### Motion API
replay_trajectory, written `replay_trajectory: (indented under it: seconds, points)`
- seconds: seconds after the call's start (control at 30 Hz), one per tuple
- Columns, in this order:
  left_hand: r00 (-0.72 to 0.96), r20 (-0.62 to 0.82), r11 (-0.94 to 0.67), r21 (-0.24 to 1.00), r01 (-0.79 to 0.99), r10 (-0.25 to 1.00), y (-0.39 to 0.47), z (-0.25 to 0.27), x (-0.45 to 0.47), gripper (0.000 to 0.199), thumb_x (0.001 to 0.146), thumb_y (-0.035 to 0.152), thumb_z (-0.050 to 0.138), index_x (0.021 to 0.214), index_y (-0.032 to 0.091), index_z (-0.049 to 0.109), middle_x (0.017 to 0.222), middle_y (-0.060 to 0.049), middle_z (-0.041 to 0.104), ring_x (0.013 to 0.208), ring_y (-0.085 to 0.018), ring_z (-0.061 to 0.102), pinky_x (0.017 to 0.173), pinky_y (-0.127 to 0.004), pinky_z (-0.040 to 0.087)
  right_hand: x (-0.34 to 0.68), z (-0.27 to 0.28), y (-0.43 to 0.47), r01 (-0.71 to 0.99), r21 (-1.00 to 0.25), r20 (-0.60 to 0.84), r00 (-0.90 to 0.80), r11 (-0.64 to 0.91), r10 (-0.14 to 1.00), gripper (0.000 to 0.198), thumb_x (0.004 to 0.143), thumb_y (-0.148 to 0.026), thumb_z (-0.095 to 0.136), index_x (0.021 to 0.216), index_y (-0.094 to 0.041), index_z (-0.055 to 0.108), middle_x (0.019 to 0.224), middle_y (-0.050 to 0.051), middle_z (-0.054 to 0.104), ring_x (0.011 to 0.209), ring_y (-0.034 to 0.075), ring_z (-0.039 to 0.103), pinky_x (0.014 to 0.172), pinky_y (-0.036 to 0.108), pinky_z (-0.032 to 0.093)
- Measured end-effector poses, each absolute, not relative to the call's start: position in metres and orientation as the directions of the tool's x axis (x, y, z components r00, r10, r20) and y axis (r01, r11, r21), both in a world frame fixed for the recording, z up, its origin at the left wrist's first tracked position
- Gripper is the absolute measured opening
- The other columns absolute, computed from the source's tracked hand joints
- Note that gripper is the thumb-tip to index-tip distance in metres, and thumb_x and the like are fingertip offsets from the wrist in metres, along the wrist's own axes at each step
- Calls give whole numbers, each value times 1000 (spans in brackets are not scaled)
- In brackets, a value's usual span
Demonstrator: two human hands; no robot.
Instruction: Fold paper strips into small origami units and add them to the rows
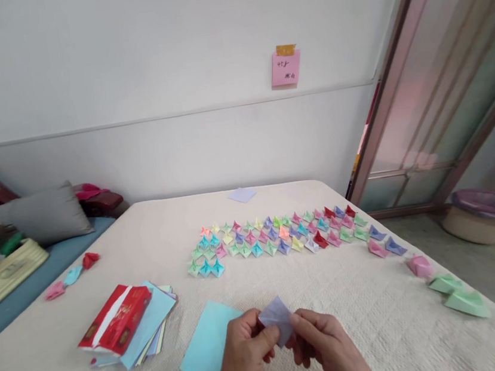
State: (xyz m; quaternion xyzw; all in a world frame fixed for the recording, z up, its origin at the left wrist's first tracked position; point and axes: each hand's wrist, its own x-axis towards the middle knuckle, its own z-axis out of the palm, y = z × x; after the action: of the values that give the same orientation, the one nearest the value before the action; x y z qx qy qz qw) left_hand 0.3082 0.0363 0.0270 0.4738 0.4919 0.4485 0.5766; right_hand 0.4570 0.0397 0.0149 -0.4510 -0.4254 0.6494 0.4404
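Observation:
Between my two hands is a small folded piece of lavender paper (276, 315), held up above the cloth. My left hand (246, 349) grips its left side, thumb on the front face. The fingers of my right hand (323, 341) pinch its right corner. A light blue sheet of paper (210, 342) lies flat beneath and left of my left hand, partly covered by it. Beyond my hands stand rows of small folded paper boats (268, 234) in many colours.
A red tissue pack (118, 319) rests on a stack of coloured paper (156, 323) at left. Three folded pieces (72, 275) lie near the left edge. Larger green paper boats (466, 303) line the right edge. A lavender sheet (242, 195) lies by the wall (181, 157).

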Motion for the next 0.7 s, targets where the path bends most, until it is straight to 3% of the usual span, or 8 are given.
replay_trajectory:
  seconds: [0.23,0.43,0.7]
  points:
    - [148,-142,147,989,-17,979,38,26,305,16,76,28,58,67,15,56,54,3,48,51,-12,41,49,-24,32,459,17,39,-212,-938,-234,-199,-275,952,33,77,-38,65,54,-13,64,45,0,57,42,9,48,45,21,32]
    - [126,-127,125,992,26,984,39,34,308,17,74,30,57,64,16,53,53,3,48,51,-12,42,50,-24,34,456,14,42,-215,-925,-268,-211,-313,940,41,74,-48,68,54,-12,64,48,2,61,39,9,54,39,18,32]
    - [139,-143,147,989,-23,980,39,29,309,26,74,38,59,70,13,57,53,1,53,48,-12,47,47,-24,37,456,16,43,-336,-884,-272,-192,-324,943,23,67,-33,77,67,-12,69,54,1,66,39,8,57,38,16,36]
